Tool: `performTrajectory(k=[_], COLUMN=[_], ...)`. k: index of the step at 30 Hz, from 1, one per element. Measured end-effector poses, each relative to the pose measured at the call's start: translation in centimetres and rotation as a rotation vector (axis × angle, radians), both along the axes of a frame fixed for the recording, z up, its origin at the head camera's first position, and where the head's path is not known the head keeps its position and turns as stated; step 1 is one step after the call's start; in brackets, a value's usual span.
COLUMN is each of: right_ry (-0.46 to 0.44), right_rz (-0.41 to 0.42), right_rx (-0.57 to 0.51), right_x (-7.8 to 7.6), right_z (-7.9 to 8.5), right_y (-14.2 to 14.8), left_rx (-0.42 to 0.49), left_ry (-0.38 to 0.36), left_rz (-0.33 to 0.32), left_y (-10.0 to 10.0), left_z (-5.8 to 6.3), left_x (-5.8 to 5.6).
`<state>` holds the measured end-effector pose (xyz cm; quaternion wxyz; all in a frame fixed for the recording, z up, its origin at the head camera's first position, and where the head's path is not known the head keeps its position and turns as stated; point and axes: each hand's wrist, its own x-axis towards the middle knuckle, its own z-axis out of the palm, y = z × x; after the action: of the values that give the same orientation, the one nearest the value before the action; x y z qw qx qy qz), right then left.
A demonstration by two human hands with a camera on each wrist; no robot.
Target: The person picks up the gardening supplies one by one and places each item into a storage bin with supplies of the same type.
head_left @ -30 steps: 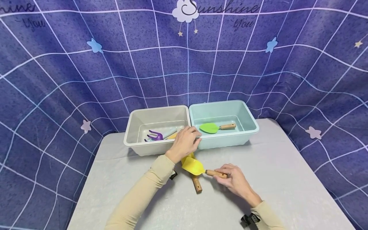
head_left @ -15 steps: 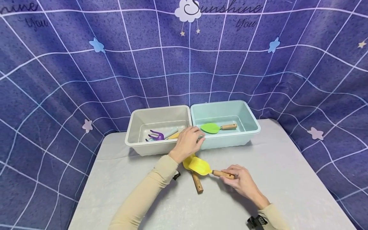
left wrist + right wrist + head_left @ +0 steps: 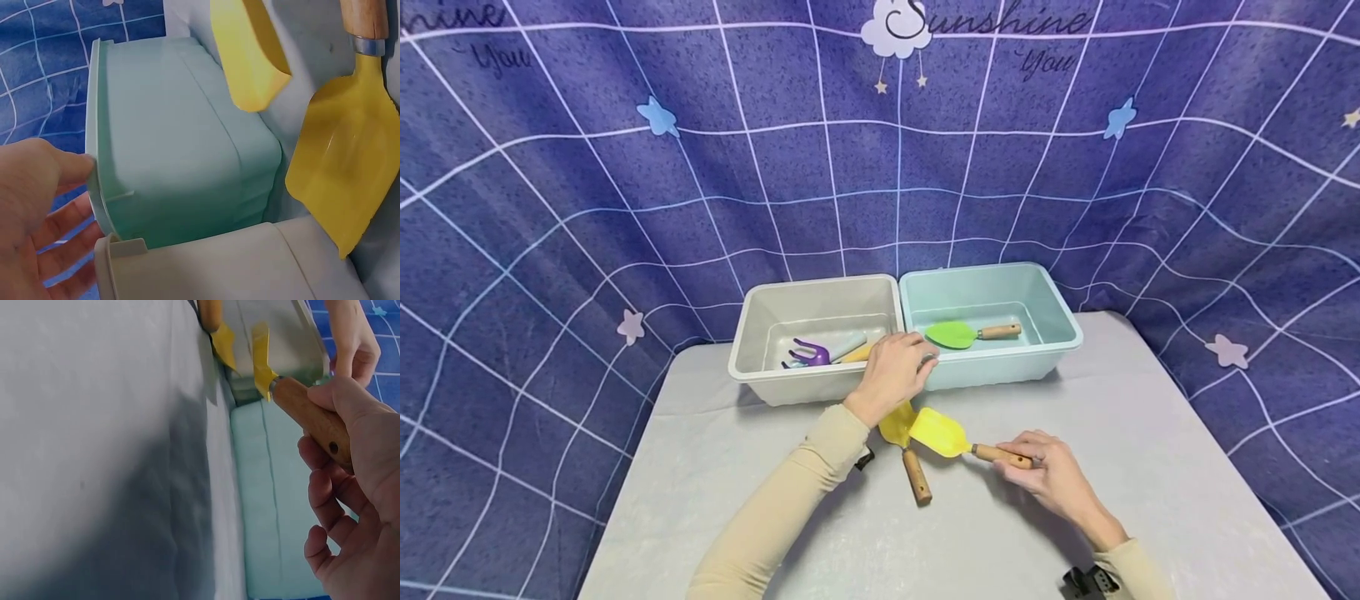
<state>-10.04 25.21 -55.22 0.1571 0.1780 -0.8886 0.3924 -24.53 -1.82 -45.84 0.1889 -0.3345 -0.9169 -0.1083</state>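
Observation:
My right hand grips the wooden handle of a yellow garden trowel with a squarish scoop blade, held above the table in front of the bins. My left hand rests where the two bins meet; in the left wrist view its thumb touches the light blue bin's rim and its fingers are loosely bent behind the rims. A second yellow trowel, with a pointed blade, lies on the table below the left hand, its wooden handle towards me. The hand and wrist partly hide its blade in the head view.
The grey bin contains a purple hand rake and other tools, partly hidden. Inside the light blue bin lies a green trowel with a wooden handle. A patterned blue cloth hangs behind the table.
My right hand has moved to the right with the scoop-bladed trowel, away from the trowel on the table, uncovering more of it. The left hand stays at the bin rims.

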Motion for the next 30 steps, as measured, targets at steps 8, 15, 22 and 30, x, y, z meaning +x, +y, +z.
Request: performTrajectory(k=[8, 15, 22, 30], right_ry=[0.017, 0.056, 0.045, 0.061], right_rz=[0.014, 0.049, 0.053, 0.060], right_rx=[-0.008, -0.024, -0.026, -0.022], right_x=[0.4, 0.8, 0.9, 0.9], right_z=[0.6, 1.1, 1.7, 3.1], right_y=[1.5, 2.8, 3.7, 4.6], left_rx=[0.026, 0.010, 0.016, 0.026], left_ry=[0.048, 0.051, 0.040, 0.026], left_rz=[-0.011, -0.001, 0.002, 0.006], left_y=[-0.1, -0.1, -0.2, -0.3], left_z=[0.0, -0.1, -0.2, -0.1], left_x=[0.0, 0.0, 0.1, 0.1])
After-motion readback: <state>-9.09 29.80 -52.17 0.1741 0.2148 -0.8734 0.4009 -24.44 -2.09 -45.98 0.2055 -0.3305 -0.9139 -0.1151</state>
